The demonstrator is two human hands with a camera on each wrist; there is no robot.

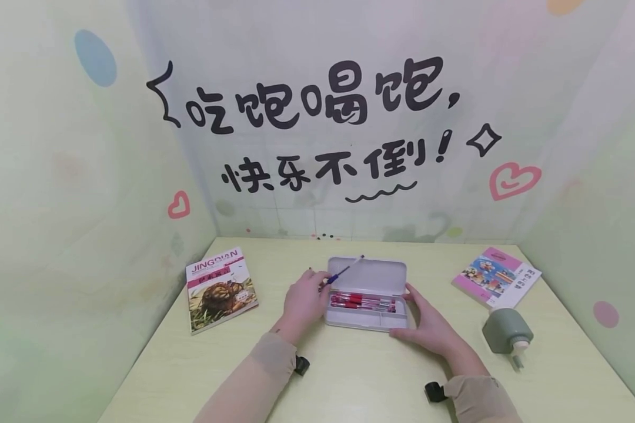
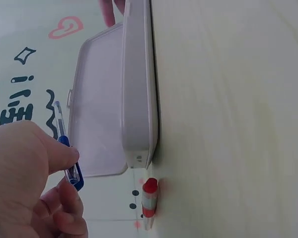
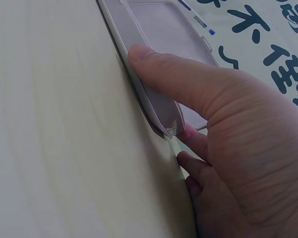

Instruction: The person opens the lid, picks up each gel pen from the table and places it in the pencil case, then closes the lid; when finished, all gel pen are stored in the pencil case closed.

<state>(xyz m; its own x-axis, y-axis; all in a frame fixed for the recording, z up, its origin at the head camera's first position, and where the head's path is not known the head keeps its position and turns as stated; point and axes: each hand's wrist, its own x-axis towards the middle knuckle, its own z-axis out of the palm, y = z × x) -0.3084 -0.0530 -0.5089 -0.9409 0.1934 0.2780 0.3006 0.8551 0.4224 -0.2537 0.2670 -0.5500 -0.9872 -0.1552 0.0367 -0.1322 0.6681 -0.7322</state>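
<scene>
A pale pencil case (image 1: 367,321) lies on the table with its lid (image 1: 367,275) raised. Several red pens (image 1: 354,302) rest in its rear compartment. My left hand (image 1: 306,299), at the case's left end, pinches a blue pen (image 2: 62,134) between thumb and fingers, its clear end slanting up in front of the lid. My right hand (image 1: 428,322) grips the right end of the case, thumb (image 3: 144,54) along the front edge and fingers behind. In the left wrist view, a red-capped pen (image 2: 149,198) lies on the table past the case's left end.
A book with a lion cover (image 1: 222,294) lies at the left of the table. A pink and blue book (image 1: 494,277) lies at the back right, and a grey-green pump bottle (image 1: 505,332) in front of it. Printed walls enclose the table (image 1: 349,382).
</scene>
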